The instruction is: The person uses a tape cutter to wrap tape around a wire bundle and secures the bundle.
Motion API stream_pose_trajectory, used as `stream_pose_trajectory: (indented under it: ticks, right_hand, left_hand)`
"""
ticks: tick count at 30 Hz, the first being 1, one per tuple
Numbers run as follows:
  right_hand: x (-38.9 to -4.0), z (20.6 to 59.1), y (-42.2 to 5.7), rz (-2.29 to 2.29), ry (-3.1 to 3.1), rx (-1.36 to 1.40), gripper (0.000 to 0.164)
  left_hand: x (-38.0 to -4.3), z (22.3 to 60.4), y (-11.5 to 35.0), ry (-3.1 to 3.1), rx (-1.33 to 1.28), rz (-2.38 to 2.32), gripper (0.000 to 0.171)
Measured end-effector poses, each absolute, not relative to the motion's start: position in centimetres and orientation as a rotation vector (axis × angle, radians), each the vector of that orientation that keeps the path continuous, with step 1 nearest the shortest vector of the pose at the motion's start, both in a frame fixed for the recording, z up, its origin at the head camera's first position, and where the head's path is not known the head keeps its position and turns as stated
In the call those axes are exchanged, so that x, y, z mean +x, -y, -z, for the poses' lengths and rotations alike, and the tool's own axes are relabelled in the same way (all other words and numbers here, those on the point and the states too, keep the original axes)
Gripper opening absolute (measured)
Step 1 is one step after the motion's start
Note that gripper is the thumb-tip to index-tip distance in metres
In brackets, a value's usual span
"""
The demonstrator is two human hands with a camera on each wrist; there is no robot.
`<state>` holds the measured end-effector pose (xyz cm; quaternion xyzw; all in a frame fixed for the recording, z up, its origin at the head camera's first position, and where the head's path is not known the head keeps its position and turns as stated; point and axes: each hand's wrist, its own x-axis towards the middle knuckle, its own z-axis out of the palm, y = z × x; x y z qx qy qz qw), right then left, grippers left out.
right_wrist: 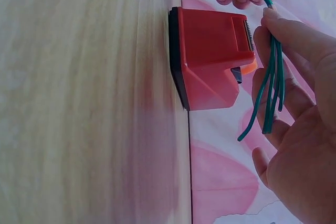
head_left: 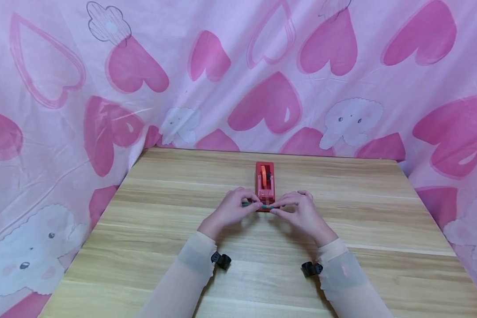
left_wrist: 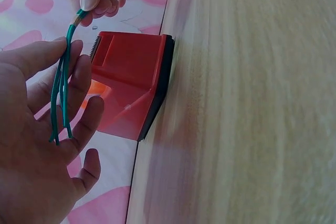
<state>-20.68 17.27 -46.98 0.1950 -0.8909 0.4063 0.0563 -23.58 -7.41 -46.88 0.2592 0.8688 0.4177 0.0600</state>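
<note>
A bundle of thin green wires (head_left: 266, 206) stretches between my two hands, just over the front end of a red tape dispenser (head_left: 266, 194). My left hand (head_left: 232, 207) pinches one side of the bundle between thumb and forefinger. On the other side, the thumb and forefinger of my right hand (head_left: 302, 214) pinch it too. A brownish wrapped band (left_wrist: 77, 19) shows around the middle of the wires in the left wrist view. Loose wire ends (right_wrist: 269, 93) fan out across the right palm, and others lie over the left fingers. The dispenser's toothed cutting edge (right_wrist: 249, 35) is close beside the hands.
The dispenser stands on a wood-grain table (head_left: 163, 265), an orange roll (head_left: 263, 176) inside it. A pink curtain with hearts (head_left: 266, 101) hangs behind the table and along its sides. Black wrist cameras (head_left: 221, 260) are strapped to both sleeves.
</note>
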Motion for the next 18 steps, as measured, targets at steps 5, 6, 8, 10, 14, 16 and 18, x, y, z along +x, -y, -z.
stream_pose_trajectory:
  ticks: [5, 6, 8, 10, 14, 16, 18]
  right_hand:
    - [-20.69, 46.95, -17.29, -1.234, 2.721, 0.568, 0.011]
    - [-20.70, 46.95, -17.31, -1.235, 2.725, 0.565, 0.011]
    - [-20.72, 46.94, -17.36, -1.239, 2.728, 0.563, 0.012]
    - [-20.76, 46.92, -17.37, -1.239, 2.725, 0.571, 0.013]
    - [-20.89, 46.96, -17.39, -1.220, 2.710, 0.592, 0.014]
    - [-20.91, 46.98, -17.38, -1.201, 2.708, 0.596, 0.015]
    - [-20.87, 46.96, -17.38, -1.191, 2.708, 0.593, 0.016]
  left_hand:
    - [-23.55, 46.82, 7.36, -2.630, 0.796, -1.257, 0.010]
    - [-23.55, 46.81, 7.33, -2.627, 0.797, -1.259, 0.010]
    - [-23.59, 46.78, 7.28, -2.626, 0.805, -1.257, 0.009]
    - [-23.65, 46.78, 7.22, -2.634, 0.815, -1.248, 0.008]
    - [-23.74, 46.83, 7.12, -2.679, 0.845, -1.208, 0.007]
    - [-23.74, 46.84, 7.09, -2.707, 0.853, -1.183, 0.007]
    - [-23.70, 46.79, 7.06, -2.738, 0.861, -1.150, 0.006]
